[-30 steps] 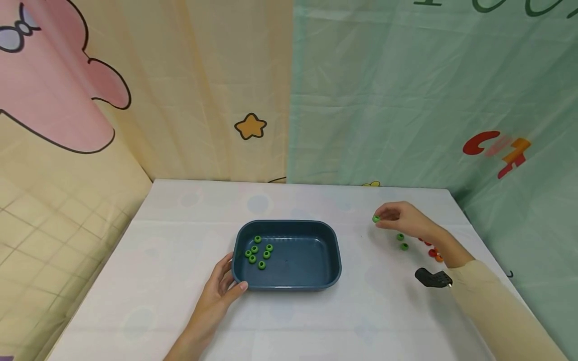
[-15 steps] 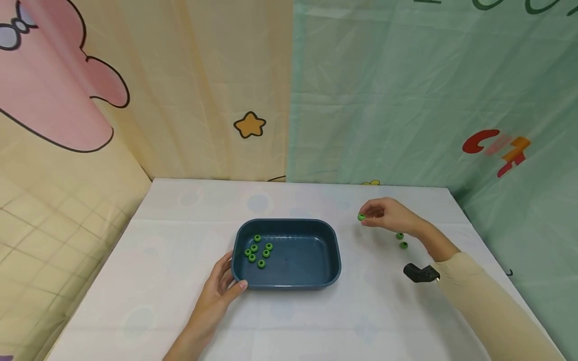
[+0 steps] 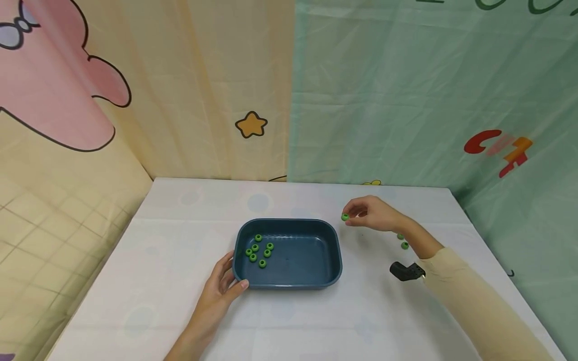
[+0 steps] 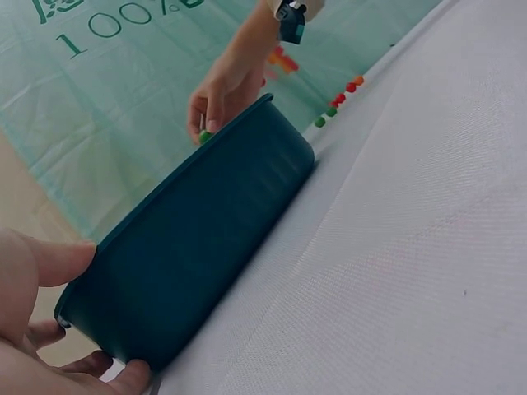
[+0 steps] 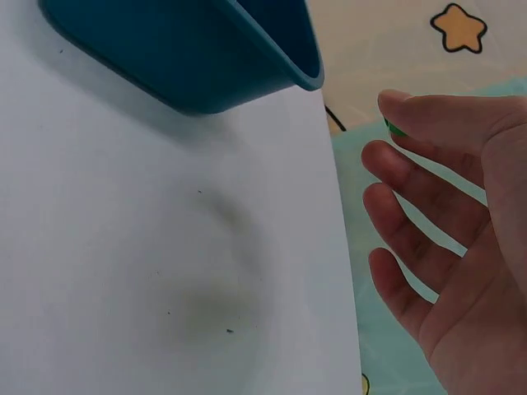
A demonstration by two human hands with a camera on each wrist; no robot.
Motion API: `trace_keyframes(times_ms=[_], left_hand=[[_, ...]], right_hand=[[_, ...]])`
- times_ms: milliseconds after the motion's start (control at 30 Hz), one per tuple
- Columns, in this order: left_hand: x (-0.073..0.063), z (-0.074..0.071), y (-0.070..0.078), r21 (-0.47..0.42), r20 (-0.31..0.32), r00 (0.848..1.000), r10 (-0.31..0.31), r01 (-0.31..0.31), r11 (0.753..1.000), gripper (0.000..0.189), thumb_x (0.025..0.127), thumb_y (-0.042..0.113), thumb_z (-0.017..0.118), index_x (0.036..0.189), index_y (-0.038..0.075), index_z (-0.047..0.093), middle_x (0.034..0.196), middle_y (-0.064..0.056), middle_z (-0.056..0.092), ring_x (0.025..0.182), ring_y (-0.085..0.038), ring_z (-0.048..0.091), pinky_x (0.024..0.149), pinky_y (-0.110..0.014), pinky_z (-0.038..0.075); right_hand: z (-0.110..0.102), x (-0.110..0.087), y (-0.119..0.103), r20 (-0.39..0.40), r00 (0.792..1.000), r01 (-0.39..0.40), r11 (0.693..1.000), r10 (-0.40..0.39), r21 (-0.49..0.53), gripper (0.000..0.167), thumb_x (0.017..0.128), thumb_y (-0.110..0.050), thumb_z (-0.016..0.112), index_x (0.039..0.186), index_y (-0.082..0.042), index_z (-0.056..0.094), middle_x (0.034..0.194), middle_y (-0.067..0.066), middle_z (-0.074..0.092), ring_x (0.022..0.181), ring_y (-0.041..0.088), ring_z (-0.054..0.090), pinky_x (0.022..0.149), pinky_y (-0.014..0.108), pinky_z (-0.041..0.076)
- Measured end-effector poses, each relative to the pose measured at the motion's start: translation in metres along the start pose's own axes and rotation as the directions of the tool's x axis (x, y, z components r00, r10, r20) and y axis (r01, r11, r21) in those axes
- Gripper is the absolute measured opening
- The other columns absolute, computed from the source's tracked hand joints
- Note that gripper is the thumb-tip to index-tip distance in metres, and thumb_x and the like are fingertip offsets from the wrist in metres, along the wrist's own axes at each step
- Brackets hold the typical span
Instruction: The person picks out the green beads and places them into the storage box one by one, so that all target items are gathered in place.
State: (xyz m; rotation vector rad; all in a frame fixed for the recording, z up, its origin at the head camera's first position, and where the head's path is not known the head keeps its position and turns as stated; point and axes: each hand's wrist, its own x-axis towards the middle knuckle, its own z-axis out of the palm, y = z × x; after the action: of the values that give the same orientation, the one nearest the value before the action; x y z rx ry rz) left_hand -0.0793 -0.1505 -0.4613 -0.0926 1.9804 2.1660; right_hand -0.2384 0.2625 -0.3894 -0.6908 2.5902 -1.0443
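Between thumb and index finger, my right hand [image 3: 372, 213] pinches a green bead [image 3: 345, 217] above the table, just beyond the tray's right end. In the right wrist view only a sliver of that bead [image 5: 395, 129] shows behind the thumb. My left hand [image 3: 212, 301] holds the left end of a dark blue rectangular tray [image 3: 302, 258], thumb on the rim and fingers around the corner. Several green beads [image 3: 262, 263] lie in the tray's left half. Two more green beads [image 3: 404, 245] sit on the table by my right forearm.
Red and orange beads [image 4: 351, 87] lie on the table behind the green ones in the left wrist view; in the head view the right arm hides them. A black device [image 3: 406, 271] sticks out from the right sleeve. Printed curtains [image 3: 384, 90] stand behind the white-covered table [image 3: 289, 326].
My right hand has moved left toward the tray with the green bead pinched in its fingers. The left hand and the tray stay in place. The sleeve now covers the red and orange beads.
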Motion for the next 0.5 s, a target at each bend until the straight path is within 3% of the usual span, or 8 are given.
trace_keyframes(times_ms=[500], left_hand=[[0.000, 0.001, 0.005, 0.046, -0.022, 1.000, -0.018, 0.019, 0.999, 0.079, 0.096, -0.002, 0.071, 0.160, 0.019, 0.030, 0.160, -0.013, 0.032, 0.147, -0.034, 0.035, 0.098, -0.024, 0.049]], right_hand=[[0.018, 0.023, -0.019, 0.060, 0.995, 0.082, 0.995, -0.085, 0.053, 0.016, 0.095, -0.013, 0.077, 0.109, -0.007, 0.074, 0.103, 0.001, 0.071, 0.100, 0.023, 0.067, 0.095, 0.048, 0.055]])
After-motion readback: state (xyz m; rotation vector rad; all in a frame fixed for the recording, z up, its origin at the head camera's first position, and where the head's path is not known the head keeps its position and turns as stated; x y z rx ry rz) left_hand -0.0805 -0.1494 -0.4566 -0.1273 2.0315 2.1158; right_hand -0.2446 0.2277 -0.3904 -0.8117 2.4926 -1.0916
